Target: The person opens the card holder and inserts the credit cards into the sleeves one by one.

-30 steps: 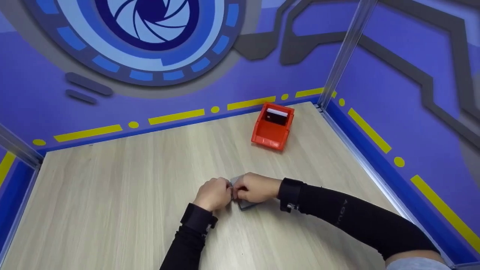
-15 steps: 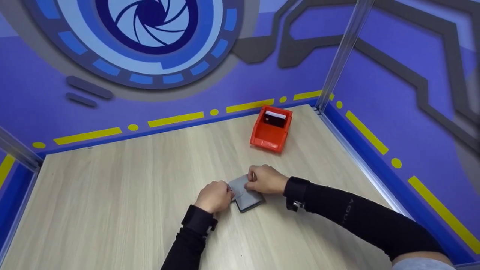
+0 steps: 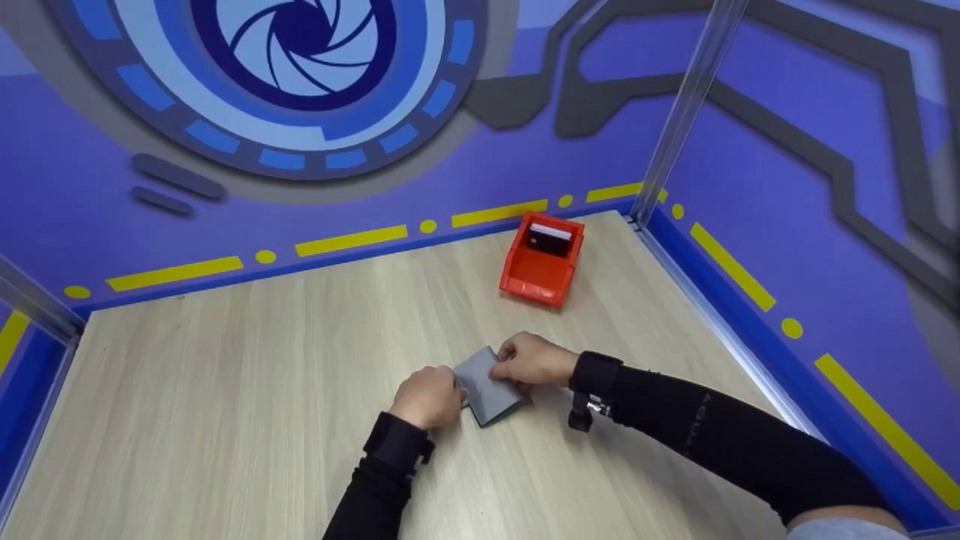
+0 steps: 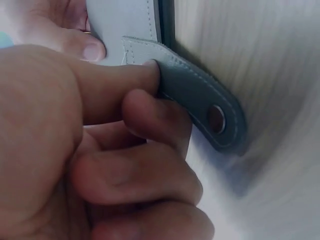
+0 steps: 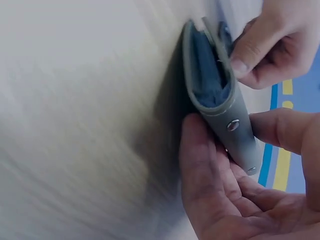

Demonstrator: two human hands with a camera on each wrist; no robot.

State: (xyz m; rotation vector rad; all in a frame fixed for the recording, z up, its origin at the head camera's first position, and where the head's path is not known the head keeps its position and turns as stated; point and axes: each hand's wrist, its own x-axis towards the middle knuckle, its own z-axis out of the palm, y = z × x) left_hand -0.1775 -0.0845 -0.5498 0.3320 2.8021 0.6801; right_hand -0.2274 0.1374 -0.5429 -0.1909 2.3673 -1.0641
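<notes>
A grey folded wallet [image 3: 489,386] with pale stitching lies near the middle of the table. My left hand [image 3: 429,397] is at its left edge. In the left wrist view, thumb and index finger pinch the wallet's short strap [image 4: 187,87], whose free end carries a round metal snap [image 4: 217,118]. My right hand [image 3: 536,360] grips the wallet's opposite side, thumb on top and fingers underneath. From the right wrist view, the wallet's spine [image 5: 235,127] shows metal studs, and its layers stand slightly apart at the end, showing a dark lining [image 5: 207,75].
Toward the back right stands a red plastic bin [image 3: 541,270] holding a dark card-like item [image 3: 550,240] with a white edge. Purple printed panels [image 3: 360,202] border the wooden table [image 3: 247,390] at the back and sides.
My right hand has moved right from beside the left hand to the wallet's right side, uncovering its top. The wallet has tilted up slightly; the left hand has stayed nearly in place.
</notes>
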